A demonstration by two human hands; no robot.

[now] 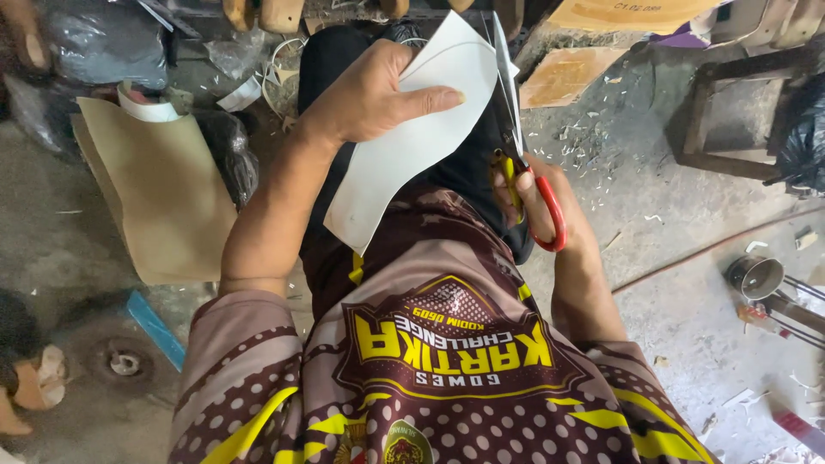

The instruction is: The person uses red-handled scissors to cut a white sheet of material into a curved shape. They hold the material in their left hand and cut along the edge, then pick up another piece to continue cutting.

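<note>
Across the lap, above the brown and yellow dotted jersey (447, 361), lay the largest thing in hand: a white curved sheet of thin stiff material (404, 163), shaped rather like a broad sole, with its long axis running from the lower left near the belly up to the upper right, away from the body. Left of it, on the grey concrete floor (687, 283), a tan sheet of board or leather (159, 206) lay flat, well apart from the work, and white trimmings were scattered over the floor to the right.

The left hand (369, 99) held the white sheet from above at its upper half; the thumb pressed flat across the top face and pointed right, toward the blades, while the other fingers curled behind the sheet, so the grip was closed on it.

The right hand (546, 210) sat lower and to the right, its fingers threaded through the red and yellow handles of a pair of steel scissors (516, 146) and closed around them. The blades ran almost straight up and away from the body along the sheet's right edge, touching it, roughly parallel to that edge and crossing the thumb's line at a near right angle. How far the blades stood apart could not be told. The sheet therefore lay just left of the blades, and the right hand was the nearer to the cutting edge.

A small round metal tin (756, 277) stood far to the right.
</note>
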